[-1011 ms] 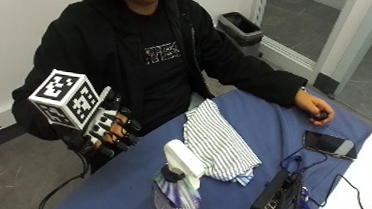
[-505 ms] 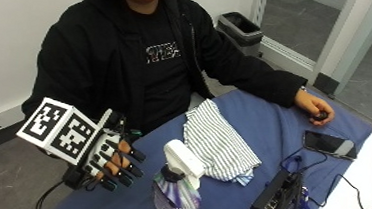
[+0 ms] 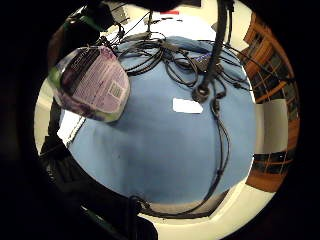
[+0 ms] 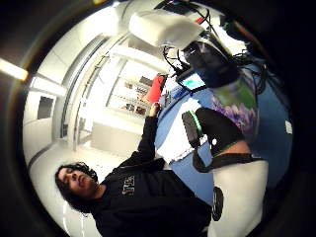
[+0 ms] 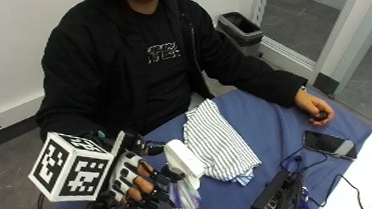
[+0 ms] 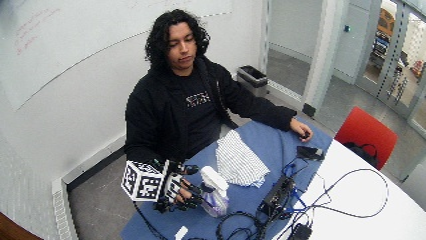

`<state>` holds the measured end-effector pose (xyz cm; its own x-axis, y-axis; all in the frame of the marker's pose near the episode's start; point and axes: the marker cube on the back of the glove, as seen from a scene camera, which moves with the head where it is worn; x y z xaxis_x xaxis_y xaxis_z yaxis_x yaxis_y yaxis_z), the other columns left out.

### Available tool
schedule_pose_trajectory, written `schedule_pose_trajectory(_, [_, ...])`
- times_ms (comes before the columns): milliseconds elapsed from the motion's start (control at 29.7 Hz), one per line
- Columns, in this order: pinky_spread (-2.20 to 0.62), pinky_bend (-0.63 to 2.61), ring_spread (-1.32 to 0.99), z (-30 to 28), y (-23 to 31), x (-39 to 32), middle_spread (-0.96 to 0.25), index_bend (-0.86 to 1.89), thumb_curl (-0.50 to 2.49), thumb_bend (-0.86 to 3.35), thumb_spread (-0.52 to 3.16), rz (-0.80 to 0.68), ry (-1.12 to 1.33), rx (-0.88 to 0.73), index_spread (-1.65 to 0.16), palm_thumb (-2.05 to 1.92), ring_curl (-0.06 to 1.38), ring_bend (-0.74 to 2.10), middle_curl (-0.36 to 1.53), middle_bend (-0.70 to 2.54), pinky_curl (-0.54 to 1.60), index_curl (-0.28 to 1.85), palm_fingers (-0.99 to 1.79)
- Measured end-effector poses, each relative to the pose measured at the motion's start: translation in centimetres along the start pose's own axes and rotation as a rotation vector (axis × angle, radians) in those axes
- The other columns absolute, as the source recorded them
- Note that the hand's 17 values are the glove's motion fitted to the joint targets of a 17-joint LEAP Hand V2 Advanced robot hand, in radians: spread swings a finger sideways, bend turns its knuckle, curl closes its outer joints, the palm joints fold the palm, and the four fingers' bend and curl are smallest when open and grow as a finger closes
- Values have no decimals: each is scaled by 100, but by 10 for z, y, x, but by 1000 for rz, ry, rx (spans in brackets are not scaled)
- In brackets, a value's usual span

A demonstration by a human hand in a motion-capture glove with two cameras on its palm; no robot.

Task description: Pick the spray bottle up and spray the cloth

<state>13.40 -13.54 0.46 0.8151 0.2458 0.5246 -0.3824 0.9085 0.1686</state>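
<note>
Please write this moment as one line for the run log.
phase: reaching | black-gloved right hand: fingers at white-topped purple spray bottle, grip unclear | striped white cloth: flat on blue table cover, unsprayed

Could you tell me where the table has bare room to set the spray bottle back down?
Bare blue cover lies between the striped cloth and the phone. Toward the black box and cables it is crowded.

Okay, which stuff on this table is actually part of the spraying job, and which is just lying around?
Part of the job:
spray bottle, with the gloved right hand at its side
striped cloth, lying flat on the blue table cover

Just lying about:
phone
black box with cables
bin on the floor behind
</note>
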Motion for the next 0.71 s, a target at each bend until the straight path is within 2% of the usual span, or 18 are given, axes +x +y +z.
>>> schedule_pose_trajectory(337, [20,26,-3,24,-36,-15,2,11,35,5,114,75,-350,-3,-27,78,33,43,37,30,32,23,70])
schedule_pose_trajectory(707, [10,19,-10,34,-63,-35,-4,17,41,4,105,125,-521,183,-24,92,35,46,40,35,30,28,100])
